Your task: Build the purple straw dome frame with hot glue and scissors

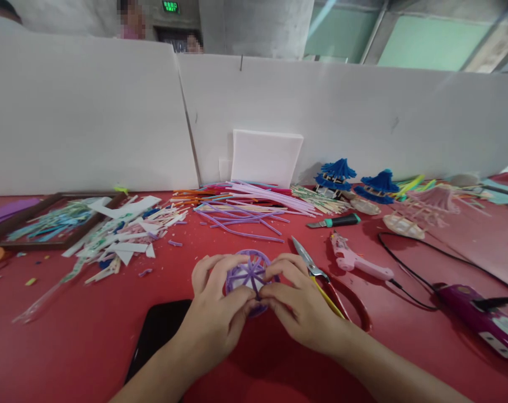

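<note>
Two bare hands meet at the centre of a red tabletop (254,369), holding a round purple ring with spokes (251,272), like a small wheel, with white showing between the spokes. The left hand (220,294) grips it from the 9 o'clock side, and the right hand (310,305) from the 3 o'clock side. Both are narrowed, their thumbs and fingers pinched close together around the spokes near the lower rim.

Clock directions run from the ring. At 12 o'clock lie loose purple, pink and orange fuzzy stems (258,201), with a stack of white rectangular sheets (267,158) upright behind them. Between 1 and 2 are two small models with blue tiered roofs (338,170). At 2 is a green-and-black utility knife (344,220). Toward 3 are metal scissors with red and yellow handles (306,256), near the right hand, then a pink glue gun (365,266) and, farther out, a magenta power strip (476,313). At 8 a flat black device (159,330) lies partly under the left forearm. Toward 10 are mixed white and pale scraps (132,238) and a brown rectangular frame (40,245).
</note>
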{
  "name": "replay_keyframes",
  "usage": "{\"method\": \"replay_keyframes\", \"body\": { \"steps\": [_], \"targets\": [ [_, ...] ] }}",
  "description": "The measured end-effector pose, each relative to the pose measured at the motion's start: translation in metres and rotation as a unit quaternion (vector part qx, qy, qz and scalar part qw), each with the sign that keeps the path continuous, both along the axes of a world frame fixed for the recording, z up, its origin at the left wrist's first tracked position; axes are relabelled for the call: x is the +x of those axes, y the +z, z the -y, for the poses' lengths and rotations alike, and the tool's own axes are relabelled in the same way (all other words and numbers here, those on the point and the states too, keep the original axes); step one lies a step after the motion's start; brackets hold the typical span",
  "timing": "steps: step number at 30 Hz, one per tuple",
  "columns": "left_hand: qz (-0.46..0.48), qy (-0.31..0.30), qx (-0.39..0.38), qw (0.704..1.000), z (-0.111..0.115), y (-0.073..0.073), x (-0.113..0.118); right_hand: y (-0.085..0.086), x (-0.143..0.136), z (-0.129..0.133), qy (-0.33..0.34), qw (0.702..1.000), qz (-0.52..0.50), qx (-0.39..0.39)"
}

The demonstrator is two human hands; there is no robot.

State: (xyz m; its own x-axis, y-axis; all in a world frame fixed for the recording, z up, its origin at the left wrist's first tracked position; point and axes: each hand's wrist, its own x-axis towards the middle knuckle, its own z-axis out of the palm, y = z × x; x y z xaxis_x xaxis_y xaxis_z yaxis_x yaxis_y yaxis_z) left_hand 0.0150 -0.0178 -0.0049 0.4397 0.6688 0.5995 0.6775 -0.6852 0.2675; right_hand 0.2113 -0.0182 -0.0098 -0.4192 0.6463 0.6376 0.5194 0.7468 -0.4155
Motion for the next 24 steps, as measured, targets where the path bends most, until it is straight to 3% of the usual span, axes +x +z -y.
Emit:
{"method": "replay_keyframes", "body": {
  "steps": [9, 19, 24],
  "targets": [
    [-0.009, -0.031, -0.01, 0.999, 0.003, -0.004, -0.001, 0.002, 0.0, 0.003, 0.003, 1.0, 0.011, -0.023],
    [-0.09, 0.017, 0.028, 0.995, -0.008, 0.006, -0.015, 0.002, 0.024, -0.007, 0.012, 0.998, 0.054, -0.005],
    [-0.09, 0.027, 0.038, 0.995, -0.004, 0.007, -0.009, 0.003, 0.026, -0.01, 0.007, 0.997, 0.074, -0.004]
  ]
}}
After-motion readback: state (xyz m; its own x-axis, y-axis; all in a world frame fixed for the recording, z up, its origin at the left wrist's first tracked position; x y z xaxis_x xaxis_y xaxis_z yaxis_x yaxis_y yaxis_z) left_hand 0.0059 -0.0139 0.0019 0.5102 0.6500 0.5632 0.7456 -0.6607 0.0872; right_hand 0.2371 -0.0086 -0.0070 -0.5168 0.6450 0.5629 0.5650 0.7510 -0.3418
